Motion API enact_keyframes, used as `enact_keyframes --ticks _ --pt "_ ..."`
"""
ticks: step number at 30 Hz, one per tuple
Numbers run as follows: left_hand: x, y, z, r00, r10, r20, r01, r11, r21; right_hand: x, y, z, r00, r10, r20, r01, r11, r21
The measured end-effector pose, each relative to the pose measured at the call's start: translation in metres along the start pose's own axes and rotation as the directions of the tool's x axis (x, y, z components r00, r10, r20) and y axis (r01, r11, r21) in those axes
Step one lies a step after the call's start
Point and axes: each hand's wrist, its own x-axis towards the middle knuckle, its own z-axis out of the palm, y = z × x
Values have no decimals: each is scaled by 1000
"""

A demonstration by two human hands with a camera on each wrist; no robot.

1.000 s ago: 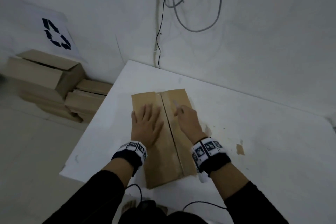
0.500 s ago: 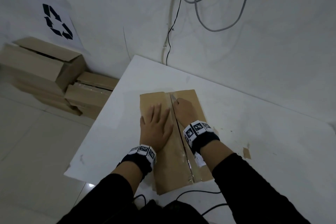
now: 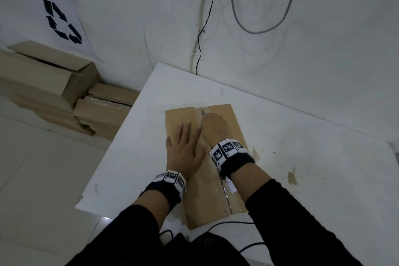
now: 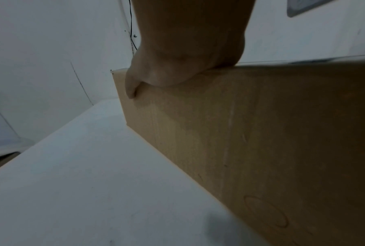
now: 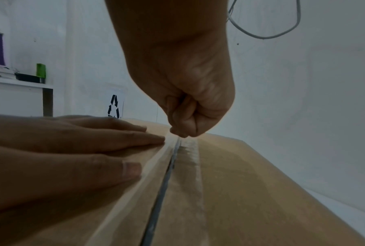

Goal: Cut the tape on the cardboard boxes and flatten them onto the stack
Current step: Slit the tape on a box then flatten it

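A closed brown cardboard box lies on the white table, and a taped seam runs along its top. My left hand presses flat on the left flap with fingers spread. In the left wrist view its thumb hangs over the box side. My right hand grips a thin cutter blade at the seam near the box's far end. In the right wrist view the right hand is a fist over the slit seam, beside the left fingers.
Cardboard boxes and flatter ones are stacked on the floor to the left, under a recycling sign. Cables hang on the wall behind. Torn scraps lie on the table to the right. The table edge runs close on the left.
My right hand has slid with the blade along the seam from mid-box to the far end. The left hand has stayed flat on the left flap.
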Motion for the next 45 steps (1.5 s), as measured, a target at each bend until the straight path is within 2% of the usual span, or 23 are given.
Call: enact_keyframes --ticks 4,11,17,24,29,32,36,39,45 --pt "0 0 -1 1000 6 6 -6 1000 11 1 -3 -4 999 47 23 -47 999 5" --pt "1 0 -1 1000 -5 30 4 1000 23 -14 0 -2 995 52 90 -45 995 -84" --pt "0 1 0 1000 -9 3 9 1000 3 -25 5 -12 998 27 64 -19 992 -126" --pt "0 3 -3 1000 5 -15 -4 1000 7 -88 24 -5 991 70 110 -40 966 -256" --pt "1 5 0 999 -21 -36 21 1000 -6 -143 56 5 971 112 211 -41 948 -315" --pt "1 4 4 999 -15 -37 16 1000 19 -167 66 13 965 198 173 -116 912 -393" --pt "2 4 4 999 -34 -27 34 999 11 -197 80 13 944 272 186 -187 906 -379" --pt "2 4 3 999 -35 -17 35 999 10 -220 91 15 945 286 159 -199 888 -414" --pt "1 3 -5 999 -32 16 32 999 30 -236 95 19 955 271 120 -211 906 -368"
